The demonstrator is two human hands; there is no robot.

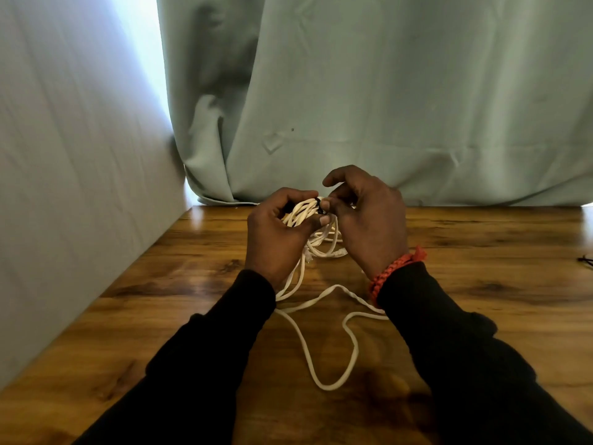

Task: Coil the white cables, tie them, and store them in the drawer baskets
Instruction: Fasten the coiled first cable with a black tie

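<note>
A bundle of white cable (301,211) is held above the wooden table. My left hand (277,234) grips the coiled part, with fingers and thumb curled round the loops. My right hand (365,216) pinches a small black tie (321,205) at the top of the coil. Loose cable hangs below both hands and trails in open loops (321,354) across the table toward me. A connector end (340,252) shows under the right hand.
The wooden table (481,284) is backed by a pale green curtain (385,107) and a grey cloth wall (64,187) on the left. A small dark object (585,261) lies at the table's right edge. No drawer or basket is in view.
</note>
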